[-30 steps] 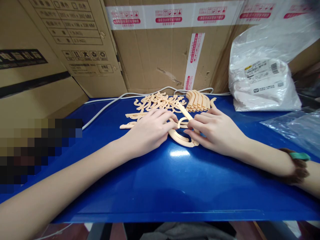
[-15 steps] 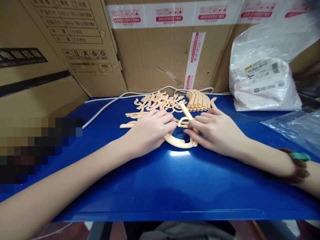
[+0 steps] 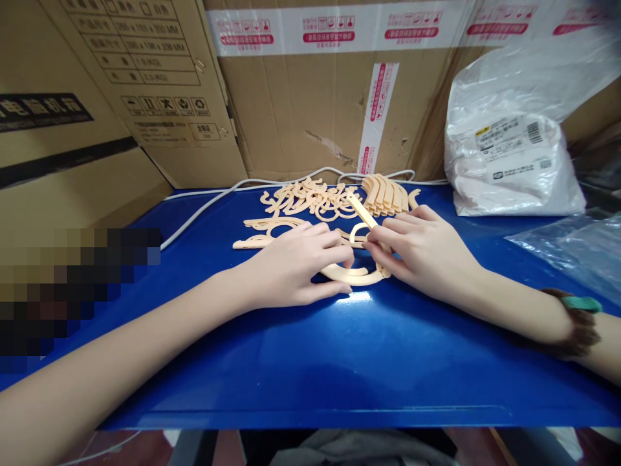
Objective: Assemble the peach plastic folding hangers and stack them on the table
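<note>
At the centre of the frame, a beige curved assembly sits between two hands above a blue surface. The right hand, at centre right, pinches its jointed end between thumb and fingers. The left hand is partly open, thumb and forefinger parted around the curved arm; whether they touch it cannot be told. Loose beige hooks lie beyond, upper centre.

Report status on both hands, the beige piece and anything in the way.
Right hand pinching beige piece. Left hand at its curved section, thumb and fingers parted, contact unclear. Possible clutter: flat pieces just beyond left hand, loose pile farther back.
</note>
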